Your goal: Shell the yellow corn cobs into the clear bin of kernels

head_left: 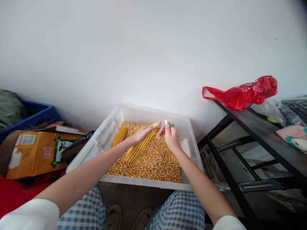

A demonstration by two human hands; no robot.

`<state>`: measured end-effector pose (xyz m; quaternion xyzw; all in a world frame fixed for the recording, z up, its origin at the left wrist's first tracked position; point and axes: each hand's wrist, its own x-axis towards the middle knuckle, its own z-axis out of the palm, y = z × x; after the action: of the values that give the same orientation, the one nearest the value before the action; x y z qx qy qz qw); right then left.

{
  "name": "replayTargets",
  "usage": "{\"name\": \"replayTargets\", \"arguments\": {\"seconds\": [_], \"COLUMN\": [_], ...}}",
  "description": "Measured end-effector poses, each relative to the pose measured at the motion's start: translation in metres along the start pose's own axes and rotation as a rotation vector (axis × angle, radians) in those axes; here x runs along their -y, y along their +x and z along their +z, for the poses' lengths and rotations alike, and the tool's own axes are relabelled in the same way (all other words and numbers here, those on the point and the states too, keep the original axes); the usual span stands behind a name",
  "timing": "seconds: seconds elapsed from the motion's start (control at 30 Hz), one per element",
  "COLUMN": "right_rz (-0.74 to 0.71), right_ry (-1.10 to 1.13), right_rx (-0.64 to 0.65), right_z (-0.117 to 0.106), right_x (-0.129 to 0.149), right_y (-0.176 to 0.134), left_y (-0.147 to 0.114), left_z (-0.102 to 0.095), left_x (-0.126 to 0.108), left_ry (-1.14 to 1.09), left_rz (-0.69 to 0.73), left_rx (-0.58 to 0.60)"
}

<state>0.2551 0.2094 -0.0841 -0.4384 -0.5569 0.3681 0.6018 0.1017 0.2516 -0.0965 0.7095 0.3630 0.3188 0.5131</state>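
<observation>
My left hand [143, 133] is closed around a yellow corn cob [140, 148], which slants over a clear plastic bin. Kernels still cover most of that cob, and its paler end points up toward my other hand. Between the fingers of my right hand [169, 135] is a slim green-handled tool [171, 125]. A thin part of it seems to reach toward the cob's end, too small to make out well. Beneath both hands, loose corn kernels [155, 166] fill the bin [153, 182]. Another cob [119, 136] lies on the kernels at the left.
To the right stands a black metal rack [261, 124] with a red plastic bag [249, 92] on its corner. At left are an opened cardboard box [39, 159] and a blue crate [40, 111]. A white wall [153, 57] rises behind the bin.
</observation>
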Motion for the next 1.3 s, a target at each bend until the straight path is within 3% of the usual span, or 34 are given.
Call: {"name": "replayTargets", "arguments": {"seconds": [0.23,0.43,0.53,0.63,0.73,1.0,1.3], "right_rz": [0.144,0.226,0.201,0.145,0.066,-0.018,0.044], "right_ry": [0.092,0.089,0.068,0.104,0.166,0.094,0.091], "right_rx": [-0.104,-0.094,-0.095,-0.119,-0.170,-0.230,-0.230], "right_z": [0.001,0.002,0.001,-0.002,-0.004,-0.006,-0.004], "right_x": [-0.004,-0.011,-0.011,-0.004,0.005,0.012,0.001], "right_y": [0.005,0.005,0.005,0.006,0.008,0.008,0.007], "left_y": [-0.004,-0.005,-0.003,0.001,0.004,0.004,0.001], "left_z": [-0.002,-0.002,-0.003,-0.004,-0.003,0.002,0.003], "left_x": [-0.002,-0.007,-0.007,-0.003,0.002,0.002,0.002], "left_ry": [0.426,0.678,0.501,0.182,0.028,0.035,0.110], "left_rz": [0.050,0.051,0.053,0.021,-0.020,0.025,0.014], "left_rx": [-0.113,-0.209,-0.194,-0.107,-0.032,0.043,0.004]}}
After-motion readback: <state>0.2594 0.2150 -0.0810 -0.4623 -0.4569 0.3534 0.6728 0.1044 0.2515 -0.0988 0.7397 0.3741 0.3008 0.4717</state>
